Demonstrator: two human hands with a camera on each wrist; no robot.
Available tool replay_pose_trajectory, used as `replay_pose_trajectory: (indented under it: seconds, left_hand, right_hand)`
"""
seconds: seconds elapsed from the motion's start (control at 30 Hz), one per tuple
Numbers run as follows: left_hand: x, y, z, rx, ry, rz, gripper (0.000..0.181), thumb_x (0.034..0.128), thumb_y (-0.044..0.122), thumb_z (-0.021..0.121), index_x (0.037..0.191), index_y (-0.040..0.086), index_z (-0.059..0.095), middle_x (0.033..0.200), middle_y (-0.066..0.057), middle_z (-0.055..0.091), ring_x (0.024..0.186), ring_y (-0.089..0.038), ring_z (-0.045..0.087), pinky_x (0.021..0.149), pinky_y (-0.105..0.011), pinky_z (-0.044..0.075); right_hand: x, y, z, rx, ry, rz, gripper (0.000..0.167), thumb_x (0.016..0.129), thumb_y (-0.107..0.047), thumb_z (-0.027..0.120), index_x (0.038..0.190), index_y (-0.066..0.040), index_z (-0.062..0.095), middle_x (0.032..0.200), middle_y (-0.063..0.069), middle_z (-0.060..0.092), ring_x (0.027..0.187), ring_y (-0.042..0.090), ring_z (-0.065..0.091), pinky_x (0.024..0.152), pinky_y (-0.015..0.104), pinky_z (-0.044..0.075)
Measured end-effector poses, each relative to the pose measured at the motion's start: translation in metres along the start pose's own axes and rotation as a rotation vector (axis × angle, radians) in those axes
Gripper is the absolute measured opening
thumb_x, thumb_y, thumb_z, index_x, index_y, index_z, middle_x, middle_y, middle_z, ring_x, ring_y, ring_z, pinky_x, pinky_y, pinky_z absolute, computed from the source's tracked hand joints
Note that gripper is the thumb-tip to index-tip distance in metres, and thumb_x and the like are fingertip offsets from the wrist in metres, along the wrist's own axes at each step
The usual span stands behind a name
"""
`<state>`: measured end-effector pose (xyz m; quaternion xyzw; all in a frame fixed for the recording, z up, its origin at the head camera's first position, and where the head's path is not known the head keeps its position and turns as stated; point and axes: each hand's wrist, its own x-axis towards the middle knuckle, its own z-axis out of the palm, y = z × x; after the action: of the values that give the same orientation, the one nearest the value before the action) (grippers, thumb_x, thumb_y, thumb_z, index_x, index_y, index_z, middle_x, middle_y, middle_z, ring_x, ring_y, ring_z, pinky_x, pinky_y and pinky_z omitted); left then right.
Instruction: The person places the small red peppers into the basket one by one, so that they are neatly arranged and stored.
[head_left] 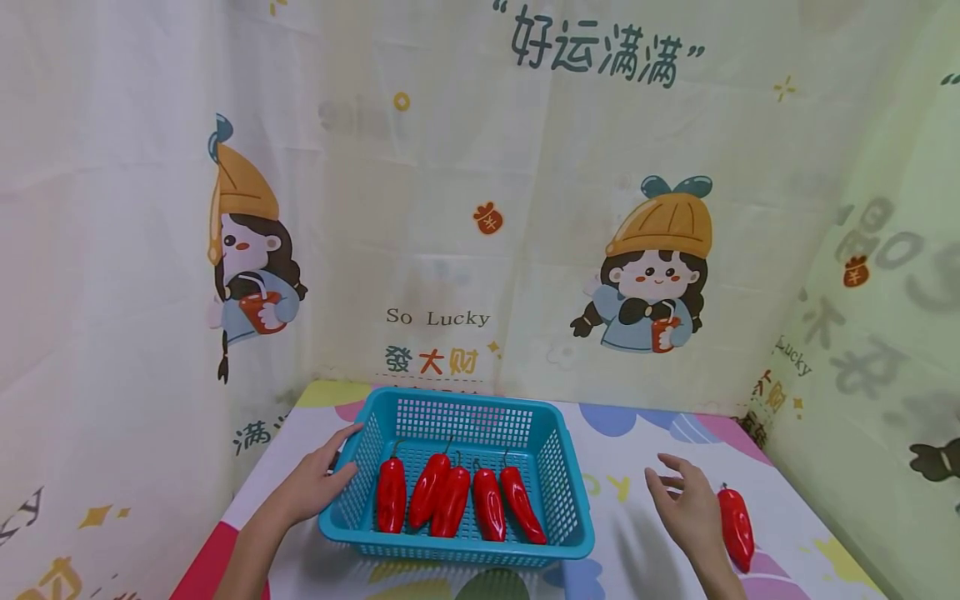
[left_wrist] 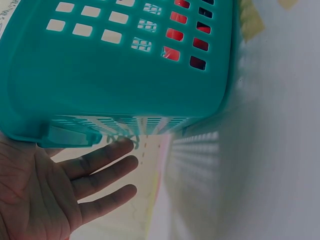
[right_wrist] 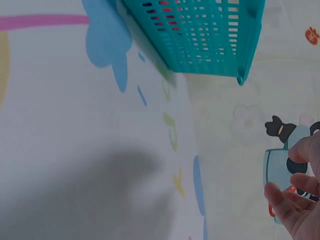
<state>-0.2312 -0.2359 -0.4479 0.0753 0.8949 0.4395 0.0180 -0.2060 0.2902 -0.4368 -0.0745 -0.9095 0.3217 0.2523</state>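
A blue-green plastic basket (head_left: 577, 533) stands on the table with several red chili peppers (head_left: 489, 504) lying inside it. My left hand (head_left: 311, 483) is at the basket's left rim, touching it; in the left wrist view three fingers of that left hand (left_wrist: 45, 190) stretch out straight beside the basket wall (left_wrist: 125, 85). To the right of the basket, my right hand (head_left: 690, 508) hovers above the table with loosely bent fingers and nothing in them. Just right of that hand lies a single red chili pepper (head_left: 737, 529). The right wrist view shows the right hand (right_wrist: 302, 200) only at its edge.
A colourful patterned cloth (head_left: 622, 442) covers the table. Printed curtains (head_left: 450, 250) hang behind it and on both sides, close to the table's edges. The basket's right wall (right_wrist: 200, 40) rises left of my right hand.
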Motion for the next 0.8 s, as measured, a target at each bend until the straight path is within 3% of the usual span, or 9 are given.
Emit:
replay_pose_trajectory:
  seconds: [0.37, 0.57, 0.63, 0.8]
  left_hand:
    - [-0.001, 0.001, -0.001, 0.002, -0.009, 0.004, 0.071, 0.0965, 0.023, 0.065, 0.159, 0.016, 0.032, 0.147, -0.031, 0.048, 0.117, -0.043, 0.059, 0.074, -0.047, 0.064]
    - [-0.001, 0.0, -0.001, 0.004, -0.007, 0.005, 0.072, 0.0961, 0.022, 0.065, 0.159, 0.016, 0.032, 0.147, -0.031, 0.048, 0.119, -0.045, 0.058, 0.074, -0.047, 0.064]
    - [-0.001, 0.0, 0.0, 0.001, -0.005, 0.002, 0.071, 0.0962, 0.022, 0.065, 0.159, 0.016, 0.032, 0.148, -0.031, 0.047, 0.12, -0.046, 0.057, 0.075, -0.047, 0.064]
    - [-0.001, 0.0, 0.0, -0.003, -0.001, 0.006, 0.072, 0.0958, 0.02, 0.064, 0.159, 0.015, 0.032, 0.147, -0.032, 0.048, 0.118, -0.045, 0.058, 0.074, -0.047, 0.064]
  right_hand:
    - [0.005, 0.013, -0.008, -0.011, 0.023, 0.033, 0.047, 0.096, -0.019, 0.069, 0.132, 0.008, 0.058, 0.128, 0.035, 0.057, 0.104, 0.05, 0.068, 0.076, 0.049, 0.062]
    - [0.007, 0.023, -0.011, 0.018, 0.053, 0.002, 0.054, 0.092, -0.024, 0.075, 0.131, 0.009, 0.058, 0.127, 0.035, 0.058, 0.107, 0.051, 0.066, 0.069, 0.032, 0.062]
    - [0.007, 0.026, -0.011, 0.008, 0.056, 0.003, 0.057, 0.092, -0.027, 0.075, 0.132, 0.009, 0.058, 0.128, 0.035, 0.057, 0.109, 0.052, 0.064, 0.074, 0.036, 0.062]
    - [0.008, 0.032, -0.014, -0.013, 0.047, -0.002, 0.061, 0.092, -0.029, 0.074, 0.134, 0.011, 0.056, 0.13, 0.038, 0.056, 0.114, 0.056, 0.059, 0.094, 0.064, 0.05]
